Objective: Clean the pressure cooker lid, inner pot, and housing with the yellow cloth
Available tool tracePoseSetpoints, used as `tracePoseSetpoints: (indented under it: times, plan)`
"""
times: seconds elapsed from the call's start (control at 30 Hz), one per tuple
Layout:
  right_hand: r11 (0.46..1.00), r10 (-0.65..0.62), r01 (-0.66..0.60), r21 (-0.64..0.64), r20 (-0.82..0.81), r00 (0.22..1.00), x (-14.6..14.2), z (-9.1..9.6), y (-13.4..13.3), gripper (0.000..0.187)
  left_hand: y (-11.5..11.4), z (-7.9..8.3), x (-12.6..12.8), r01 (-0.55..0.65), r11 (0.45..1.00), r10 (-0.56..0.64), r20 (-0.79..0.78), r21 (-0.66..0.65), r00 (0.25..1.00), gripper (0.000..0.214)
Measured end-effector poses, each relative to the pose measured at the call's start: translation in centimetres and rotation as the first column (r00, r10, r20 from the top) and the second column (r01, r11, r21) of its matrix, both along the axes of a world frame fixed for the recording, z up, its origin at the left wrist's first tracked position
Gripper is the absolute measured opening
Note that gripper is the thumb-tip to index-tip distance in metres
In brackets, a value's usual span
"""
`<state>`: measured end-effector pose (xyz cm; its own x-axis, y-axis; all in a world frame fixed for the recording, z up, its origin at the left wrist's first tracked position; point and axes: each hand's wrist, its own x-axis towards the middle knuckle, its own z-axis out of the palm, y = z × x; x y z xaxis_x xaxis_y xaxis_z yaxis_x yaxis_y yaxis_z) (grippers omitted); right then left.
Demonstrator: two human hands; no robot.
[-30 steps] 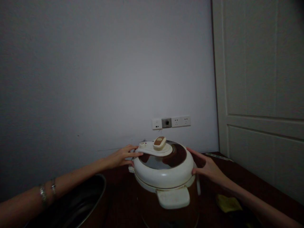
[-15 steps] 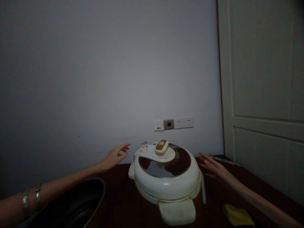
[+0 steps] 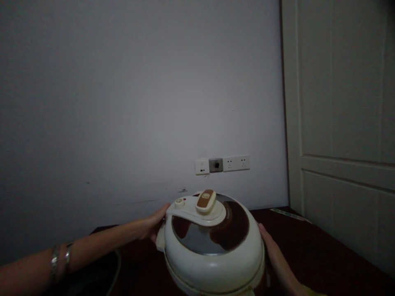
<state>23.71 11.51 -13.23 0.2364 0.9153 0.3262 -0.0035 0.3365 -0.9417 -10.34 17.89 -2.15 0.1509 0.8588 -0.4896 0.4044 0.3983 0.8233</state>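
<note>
Cooker (image 3: 212, 246) at six o'clock, its base cut off. Left hand (image 3: 156, 224) at its nine o'clock side, right hand (image 3: 274, 251) at its three; fingers partly hidden, so I cannot tell whether either is clamped. Toward eight o'clock, a dim, cropped pot (image 3: 118, 266).

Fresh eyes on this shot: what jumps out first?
The big white-and-brown cooker at bottom centre, topped by a brown-and-cream knob. The left hand and right hand are at its two sides, with silvery bracelets at lower left. Behind it, a row of sockets on the grey wall.
</note>
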Motion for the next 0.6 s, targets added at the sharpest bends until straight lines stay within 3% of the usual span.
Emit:
tracePoseSetpoints:
  times: [0.17, 0.4, 0.6]
  plan:
    - [0.989, -0.115, 0.102, -0.110, -0.114, 0.987, -0.7, 0.0, -0.5, 0.062, -0.7, 1.9, 0.9, 0.062, 0.995, -0.064, -0.030, -0.072, 0.997, 0.076]
    - [0.974, -0.205, 0.198, -0.107, -0.059, 0.977, -0.9, 1.3, -0.9, 0.056, -0.6, 1.0, 0.2, 0.049, 0.999, -0.048, 0.021, -0.023, 0.999, 0.080]
    - [0.980, -0.197, 0.191, -0.050, -0.233, 0.952, -1.0, 2.0, 1.2, 0.047, -1.0, 0.8, -0.2, 0.070, 0.996, -0.072, 0.035, 0.050, 0.997, 0.081]
